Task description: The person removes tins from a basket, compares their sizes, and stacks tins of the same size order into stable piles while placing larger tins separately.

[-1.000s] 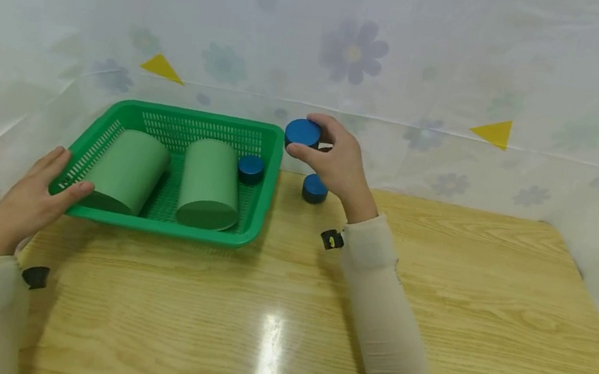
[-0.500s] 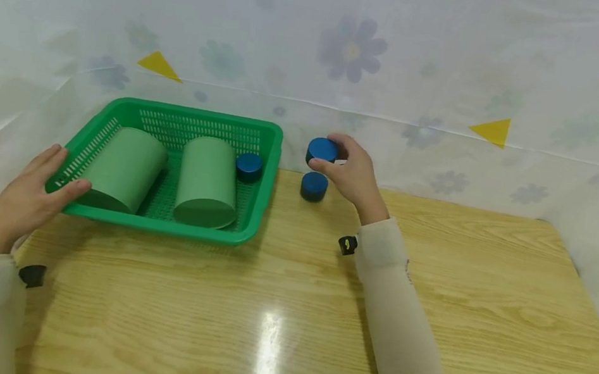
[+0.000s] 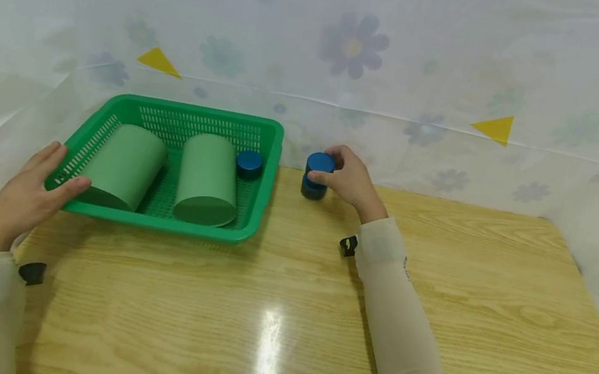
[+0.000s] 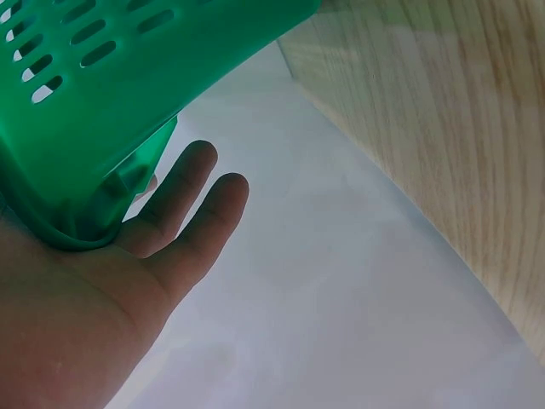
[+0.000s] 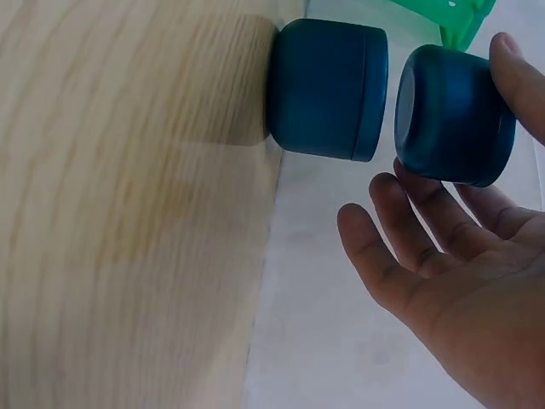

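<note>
In the head view my left hand (image 3: 25,196) holds the left front corner of a green plastic basket (image 3: 156,222), thumb over the rim. The left wrist view shows two fingers (image 4: 209,217) extending straight past that corner. My right hand (image 3: 354,182) pinches a small round blue jar (image 3: 321,162) between thumb and fingers. Right below it, a similar blue jar (image 3: 313,190) stands on the table. A narrow gap shows between the held jar (image 5: 456,119) and the standing jar (image 5: 319,89) in the right wrist view.
Two large pale green cylinders (image 3: 127,166) lie on their sides in the basket. A third blue jar (image 3: 249,165) is at the basket's right side. The wooden table (image 3: 190,312) meets a flowered white sheet (image 3: 410,55) bearing two yellow triangles.
My right hand has carried the blue jar from beside the basket's rim to the right, then down over the standing jar. My left hand and the basket have hardly moved.
</note>
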Available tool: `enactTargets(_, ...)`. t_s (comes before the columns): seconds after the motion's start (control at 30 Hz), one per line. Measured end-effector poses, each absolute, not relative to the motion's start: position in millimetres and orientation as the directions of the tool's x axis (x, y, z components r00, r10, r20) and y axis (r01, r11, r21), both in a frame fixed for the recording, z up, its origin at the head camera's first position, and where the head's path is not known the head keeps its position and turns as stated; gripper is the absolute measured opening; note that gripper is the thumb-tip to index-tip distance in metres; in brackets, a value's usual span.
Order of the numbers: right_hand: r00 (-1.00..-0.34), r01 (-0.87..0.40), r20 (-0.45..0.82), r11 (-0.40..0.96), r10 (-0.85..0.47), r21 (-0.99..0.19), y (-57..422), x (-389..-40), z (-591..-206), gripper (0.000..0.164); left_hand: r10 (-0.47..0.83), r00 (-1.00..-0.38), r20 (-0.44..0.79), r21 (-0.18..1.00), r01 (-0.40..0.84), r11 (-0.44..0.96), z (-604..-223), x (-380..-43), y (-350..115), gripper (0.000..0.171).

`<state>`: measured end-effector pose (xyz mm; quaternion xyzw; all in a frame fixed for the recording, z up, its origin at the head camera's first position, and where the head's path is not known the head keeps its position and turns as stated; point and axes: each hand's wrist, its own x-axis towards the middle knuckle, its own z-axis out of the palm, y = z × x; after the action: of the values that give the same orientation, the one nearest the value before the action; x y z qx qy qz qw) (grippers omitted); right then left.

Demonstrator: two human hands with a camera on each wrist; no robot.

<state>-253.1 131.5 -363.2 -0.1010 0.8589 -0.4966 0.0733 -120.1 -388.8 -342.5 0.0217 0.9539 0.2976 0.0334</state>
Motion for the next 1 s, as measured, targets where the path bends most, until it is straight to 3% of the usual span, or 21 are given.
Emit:
enactTargets(0.63,-0.962,-0.092,-0.056,0.51,-0.267,-0.856,130.2,-255.1,-372.3,0.062,0.073,-0.996,-0.059,0.575,0.026,0.818,-340.9,-119.8,-389.7,0.082)
enactTargets(1.0,-0.953,-0.078,-0.085,0.51,-0.29,-0.857,130.3,-253.5,-370.1,0.074,0.071,-0.996,-0.056,0.57,0.027,0.821,-340.1,-119.6,-388.4,0.082)
